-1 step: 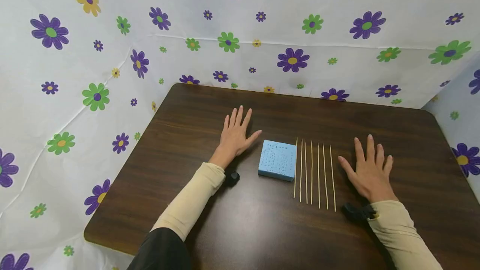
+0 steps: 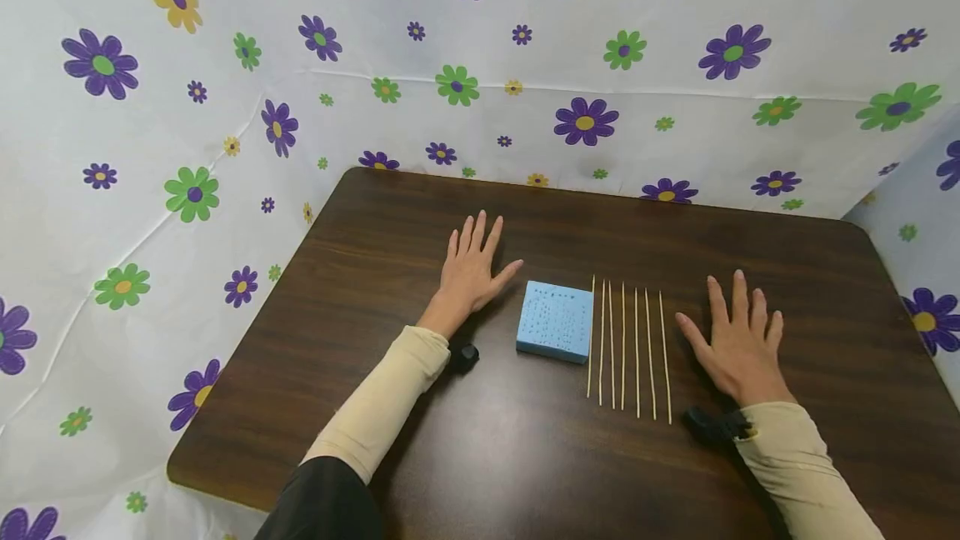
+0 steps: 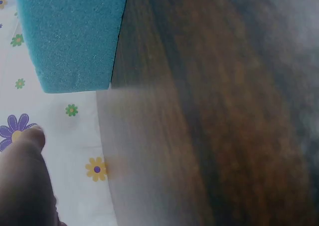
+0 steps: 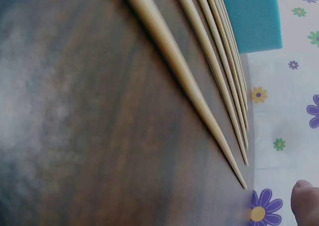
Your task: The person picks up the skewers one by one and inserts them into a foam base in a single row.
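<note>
Nearest the person's body, a dark sleeve [image 2: 326, 498] covers the upper left arm, and a beige left cuff [image 2: 382, 407] runs on from it to the wrist. The other arm wears a matching right cuff [image 2: 802, 465]. Each wrist carries a black piece, the right wrist piece [image 2: 712, 426] showing more than the left wrist piece [image 2: 465, 358]. They are all above a dark brown, wood-grained table [image 2: 517, 457] with rounded far corners.

A bit further in I see the right hand [image 2: 738, 352], palm down, its grip loose and bare, fingers straight and fanned, the thumb pointing towards the sticks. Those are seven thin wooden sticks [image 2: 623, 346] laid in a row, roughly parallel and slightly apart, with tapered tips at their far ends. The leftmost lies right along the side of a light blue foam block [image 2: 555, 315]; whether they touch I can't tell. The block sits flat, its top covered in rows of small dark dots.

Just beyond its left side is the left hand [image 2: 465, 277], also palm down, its grip just as slack and empty, fingers spread, thumb towards the block.

Behind the table hangs a white cloth [image 2: 652, 7] printed with purple, green and yellow flowers.
</note>
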